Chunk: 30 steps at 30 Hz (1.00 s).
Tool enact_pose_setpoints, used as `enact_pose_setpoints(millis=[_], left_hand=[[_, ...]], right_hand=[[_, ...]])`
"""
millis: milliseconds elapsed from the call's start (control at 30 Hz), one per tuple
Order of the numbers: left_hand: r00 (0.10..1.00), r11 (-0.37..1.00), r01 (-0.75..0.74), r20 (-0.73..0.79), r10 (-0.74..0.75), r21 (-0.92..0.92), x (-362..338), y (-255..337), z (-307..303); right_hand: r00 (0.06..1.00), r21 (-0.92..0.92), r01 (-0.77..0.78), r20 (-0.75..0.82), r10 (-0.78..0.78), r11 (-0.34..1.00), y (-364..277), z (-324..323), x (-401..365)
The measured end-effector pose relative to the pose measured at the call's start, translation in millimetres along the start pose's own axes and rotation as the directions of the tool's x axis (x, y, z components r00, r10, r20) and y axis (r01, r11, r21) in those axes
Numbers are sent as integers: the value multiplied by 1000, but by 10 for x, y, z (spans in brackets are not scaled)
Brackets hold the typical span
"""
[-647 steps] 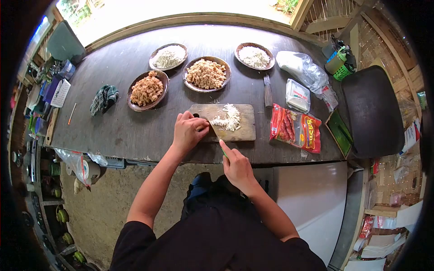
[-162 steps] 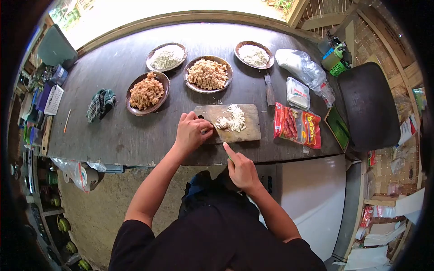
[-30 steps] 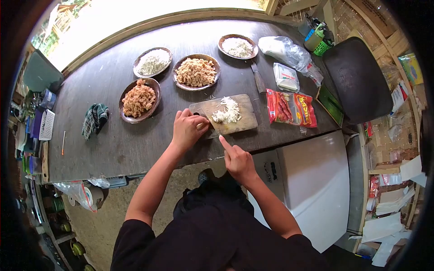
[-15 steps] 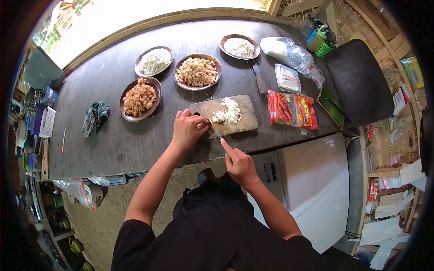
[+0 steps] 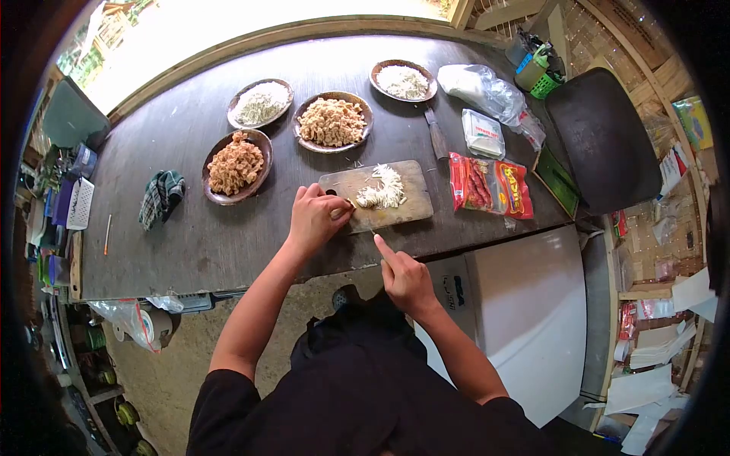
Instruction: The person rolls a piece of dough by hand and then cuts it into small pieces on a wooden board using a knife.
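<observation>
A wooden cutting board (image 5: pixel 414 199) lies near the table's front edge with a heap of thin white strips (image 5: pixel 387 187) on it. My left hand (image 5: pixel 318 215) is closed at the board's left side, its fingertips on a small pale piece beside the heap. My right hand (image 5: pixel 407 281) is just off the board's front edge, wrapped round a knife with the index finger stretched along it; the thin blade (image 5: pixel 372 231) points toward the board and is hard to make out. Behind the board stands a plate of light brown chunks (image 5: pixel 332 121).
Farther back are two plates of white shreds (image 5: pixel 261 103) (image 5: pixel 403 82). A plate of reddish-brown pieces (image 5: pixel 236 163) and a checked cloth (image 5: pixel 162 199) lie left. Rightward are another knife (image 5: pixel 436 134), a red packet (image 5: pixel 491 186) and plastic bags (image 5: pixel 483 90).
My right hand has shifted very slightly, and the knife with it. My left hand stays in nearly the same place on the board.
</observation>
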<state>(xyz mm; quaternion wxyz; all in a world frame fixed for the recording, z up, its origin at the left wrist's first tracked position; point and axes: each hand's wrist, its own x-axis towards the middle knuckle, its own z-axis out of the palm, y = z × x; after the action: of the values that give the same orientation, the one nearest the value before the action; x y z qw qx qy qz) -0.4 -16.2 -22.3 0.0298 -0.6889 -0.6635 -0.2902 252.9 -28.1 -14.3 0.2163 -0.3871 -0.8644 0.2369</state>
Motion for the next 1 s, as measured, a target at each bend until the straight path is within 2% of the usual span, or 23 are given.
enact_pose_setpoints(millis=[167, 267, 467, 667, 1000], left_hand=[[1000, 1000, -17, 1, 17, -11, -3, -17, 1], [1000, 999, -21, -12, 21, -28, -4, -13, 14], [1000, 999, 10, -7, -10, -37, -17, -11, 24], [1000, 1000, 3, 1, -3, -20, -9, -19, 6], [1000, 999, 2, -11, -2, -40, -22, -14, 26]], right_hand=[[1000, 29, 4, 22, -5, 1000, -12, 25, 32], [999, -17, -10, 36, 10, 1000, 2, 74, 89], [1000, -44, -3, -26, 2, 999, 21, 91, 112], [1000, 13, -2, 12, 2, 1000, -49, 17, 15], [1000, -55, -4, -11, 4, 998, -12, 125, 89]])
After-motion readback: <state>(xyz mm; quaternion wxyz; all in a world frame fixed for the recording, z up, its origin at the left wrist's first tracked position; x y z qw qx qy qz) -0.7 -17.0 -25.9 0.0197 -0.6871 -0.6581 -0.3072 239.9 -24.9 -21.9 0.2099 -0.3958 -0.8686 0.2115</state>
